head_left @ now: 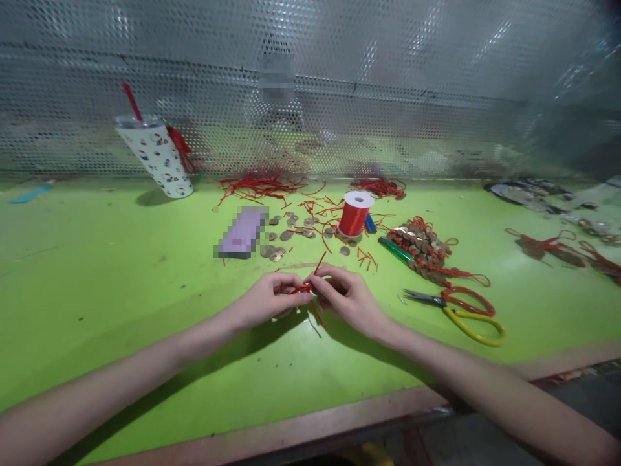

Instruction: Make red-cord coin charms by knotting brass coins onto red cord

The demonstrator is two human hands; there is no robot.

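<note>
Between left hand [279,296] and right hand [347,298]: red cord [305,288] pinched by both, seemingly partly knotted
Beyond scissors [442,301]: coin strings [422,244], apparently tied
Near spool [353,219]: loose coins [286,235], unstrung

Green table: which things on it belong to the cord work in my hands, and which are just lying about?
Likely part of the work:
- red cord, held by left hand and right hand
- red spool
- loose coins
- corded coin bundle
- scissors

Probably just lying about:
- patterned cup with straw
- purple slab, blurred
- light-blue strip
</note>
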